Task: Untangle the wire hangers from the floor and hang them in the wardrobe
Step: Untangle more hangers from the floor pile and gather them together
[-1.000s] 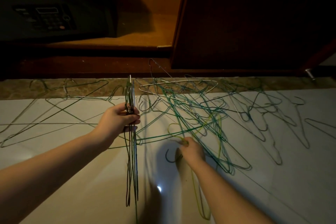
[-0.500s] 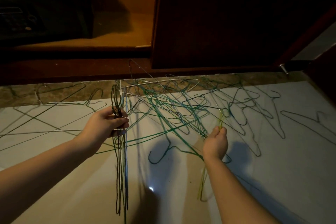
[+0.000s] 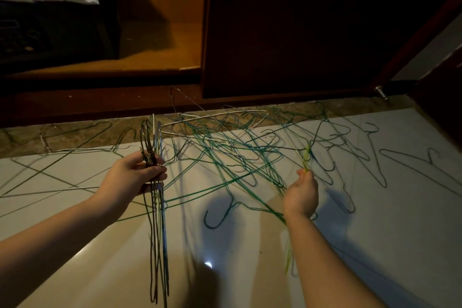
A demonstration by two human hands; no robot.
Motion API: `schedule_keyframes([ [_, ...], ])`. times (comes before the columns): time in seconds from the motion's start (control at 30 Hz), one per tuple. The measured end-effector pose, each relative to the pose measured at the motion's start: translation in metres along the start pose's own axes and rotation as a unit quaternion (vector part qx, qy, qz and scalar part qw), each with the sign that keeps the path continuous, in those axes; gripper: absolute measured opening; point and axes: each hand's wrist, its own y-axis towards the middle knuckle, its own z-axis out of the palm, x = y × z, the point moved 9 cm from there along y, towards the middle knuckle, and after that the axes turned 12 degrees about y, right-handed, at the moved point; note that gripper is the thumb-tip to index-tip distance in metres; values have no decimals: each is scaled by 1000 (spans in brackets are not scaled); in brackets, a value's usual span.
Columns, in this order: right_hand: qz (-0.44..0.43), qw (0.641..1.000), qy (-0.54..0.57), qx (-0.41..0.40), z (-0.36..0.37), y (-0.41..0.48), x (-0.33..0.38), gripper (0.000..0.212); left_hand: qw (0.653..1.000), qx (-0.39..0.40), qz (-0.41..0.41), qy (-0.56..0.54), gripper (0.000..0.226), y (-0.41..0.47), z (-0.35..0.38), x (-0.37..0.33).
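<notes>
Having been lifted from the floor [image 3: 375, 232], a yellow hanger [image 3: 306, 157] is pinched in the right hand [image 3: 301, 195], nearly freed; a bundle [image 3: 158, 232] is gripped in the left hand [image 3: 132, 177]. Beyond both, the tangle [image 3: 232, 155] is left before the wardrobe [image 3: 160, 40].

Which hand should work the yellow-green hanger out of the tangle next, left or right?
Right, probably. The right hand pinches the yellow-green hanger beside the tangle, while the left hand is full, gripping a bundle of hangers.
</notes>
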Motion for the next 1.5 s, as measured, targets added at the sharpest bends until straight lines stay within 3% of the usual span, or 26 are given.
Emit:
schedule_keyframes([
  [0.47, -29, 994, -103, 38, 2, 16, 0, 42, 1000, 19, 11, 18, 16, 11, 17, -21],
  [0.7, 13, 987, -149, 59, -16, 24, -26, 47, 998, 30, 15, 50, 16, 6, 25, -22],
  [0.87, -47, 993, -95, 49, -13, 26, 10, 38, 998, 38, 12, 57, 16, 6, 34, -21],
  [1.03, -115, 985, 26, 125, 41, -20, 91, 33, 999, 24, -1, 35, 15, 7, 30, -17],
  [1.23, -224, 935, -10, 274, 96, -115, 154, 33, 1000, 10, 5, 19, 17, 1, 18, -11],
  [1.33, -230, 917, 28, 326, 111, -155, 166, 34, 1000, 19, 22, 12, 21, -4, 14, -11],
  [1.5, -201, 919, 78, 329, 118, -179, 170, 28, 999, 8, 41, 0, 31, -10, 2, -7],
])
